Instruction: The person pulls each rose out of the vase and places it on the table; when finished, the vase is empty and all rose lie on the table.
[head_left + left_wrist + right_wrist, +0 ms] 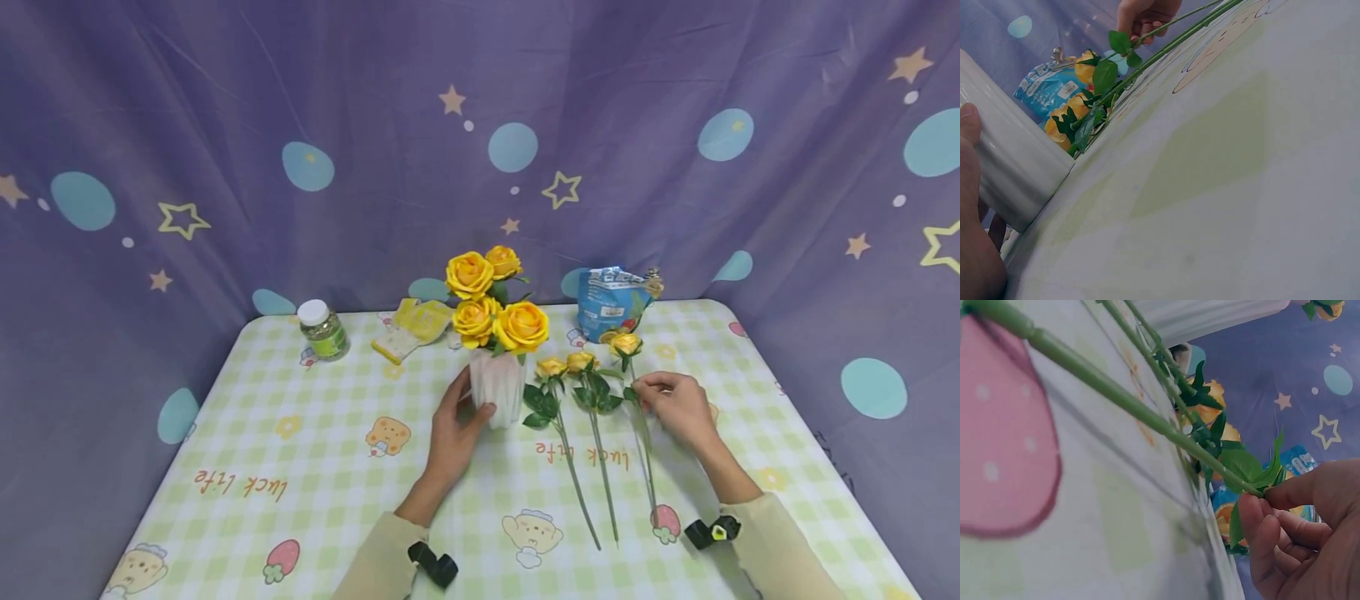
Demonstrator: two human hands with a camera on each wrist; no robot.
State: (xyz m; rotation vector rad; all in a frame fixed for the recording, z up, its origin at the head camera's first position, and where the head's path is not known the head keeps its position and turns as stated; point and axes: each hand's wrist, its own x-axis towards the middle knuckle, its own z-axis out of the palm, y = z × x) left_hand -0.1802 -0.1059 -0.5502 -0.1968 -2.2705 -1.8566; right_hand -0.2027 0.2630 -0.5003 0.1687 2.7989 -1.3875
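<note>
A white ribbed vase [498, 387] stands upright, filled with several yellow roses [495, 304]. My left hand [459, 421] grips its lower left side, thumb across the front; in the left wrist view the vase [1010, 144] meets the tablecloth. With thumb and fingertips my right hand [678, 408] pinches a yellow rose by its stem [647, 450], just below the bloom [625, 343]. That stem [1122, 400] is raised off the cloth in the right wrist view, with leaves [1241, 469] by the fingers. Two more yellow roses [576, 475] [604, 475] lie between the vase and my right hand.
Behind the roses stands a blue pouch [606, 308]. A jar with a white lid [324, 332] is at the back left, and a yellow and white glove [411, 327] lies beside the vase. A patterned curtain [375, 150] hangs behind the checked table [247, 417].
</note>
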